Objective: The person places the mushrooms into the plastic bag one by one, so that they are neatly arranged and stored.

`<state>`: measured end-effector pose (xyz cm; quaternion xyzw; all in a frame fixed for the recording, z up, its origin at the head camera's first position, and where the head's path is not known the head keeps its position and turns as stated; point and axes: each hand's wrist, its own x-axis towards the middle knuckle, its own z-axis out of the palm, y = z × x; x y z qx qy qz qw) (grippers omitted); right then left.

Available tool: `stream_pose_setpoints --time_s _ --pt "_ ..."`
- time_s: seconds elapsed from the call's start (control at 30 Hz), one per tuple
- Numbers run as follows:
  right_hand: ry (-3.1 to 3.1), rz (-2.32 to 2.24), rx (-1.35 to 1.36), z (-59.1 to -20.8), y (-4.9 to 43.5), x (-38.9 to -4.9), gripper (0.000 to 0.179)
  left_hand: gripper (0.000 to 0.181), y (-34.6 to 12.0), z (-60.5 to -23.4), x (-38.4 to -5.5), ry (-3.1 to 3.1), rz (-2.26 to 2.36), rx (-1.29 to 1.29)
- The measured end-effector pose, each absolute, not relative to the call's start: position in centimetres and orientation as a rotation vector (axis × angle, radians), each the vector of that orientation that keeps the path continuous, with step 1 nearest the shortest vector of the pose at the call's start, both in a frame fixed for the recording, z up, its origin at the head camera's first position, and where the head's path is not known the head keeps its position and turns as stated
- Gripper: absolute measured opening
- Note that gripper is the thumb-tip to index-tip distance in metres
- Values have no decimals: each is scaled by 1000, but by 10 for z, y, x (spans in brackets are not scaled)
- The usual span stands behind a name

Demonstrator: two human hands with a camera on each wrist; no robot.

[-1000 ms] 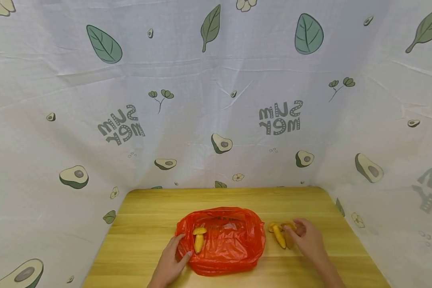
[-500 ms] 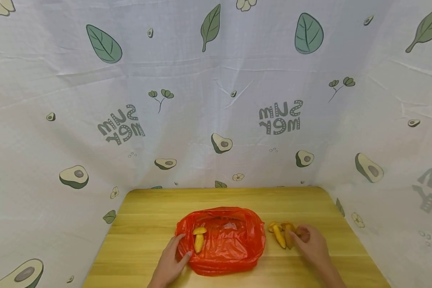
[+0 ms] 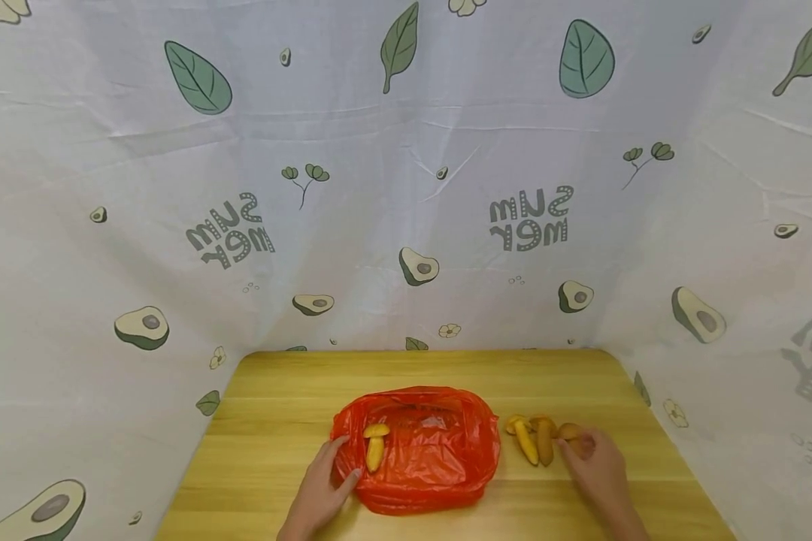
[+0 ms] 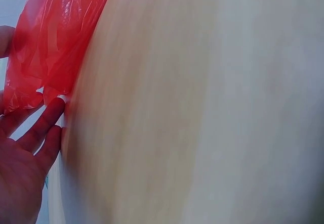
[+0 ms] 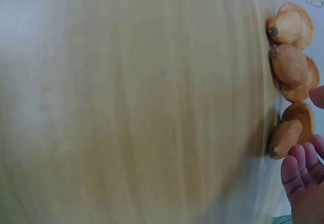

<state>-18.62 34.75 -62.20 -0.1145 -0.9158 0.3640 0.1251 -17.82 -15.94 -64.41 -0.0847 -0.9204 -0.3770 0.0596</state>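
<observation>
An opened red plastic bag [image 3: 433, 469] lies mid-table, a yellow mushroom [image 3: 375, 451] at its inner left side. My left hand [image 3: 314, 492] rests at the bag's left edge, thumb on the near side and fingers spread along the rim. To the bag's right, a yellow mushroom [image 3: 524, 439] and a browner mushroom [image 3: 544, 443] lie side by side, caps away from me. My right hand [image 3: 598, 466] holds a third mushroom [image 5: 291, 133] beside them between thumb and fingertips; in the head view its cap shows and its stem is hidden behind the hand.
The wooden table [image 3: 284, 398] reaches back to a white cloth [image 3: 352, 225] printed with leaves and avocados. The cloth also hangs along both sides.
My right hand has moved right, from the browner mushroom to the third one, whose cap now shows. The left hand and the bag keep their places; the view has shifted slightly.
</observation>
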Motion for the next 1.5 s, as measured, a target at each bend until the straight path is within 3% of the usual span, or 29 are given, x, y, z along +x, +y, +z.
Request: stream_pose_setpoints --time_s 0.7,1.03,1.5 --pt "-2763 1021 -403 -633 355 -177 61 65 -161 -646 -180 -2804 -1137 -261" --pt "-2853 1061 -386 -626 357 -180 72 67 -160 -645 -179 -2798 -1145 -262" --pt "-2837 1020 -401 -626 357 -183 60 66 -162 -647 -179 -2795 -1165 -251"
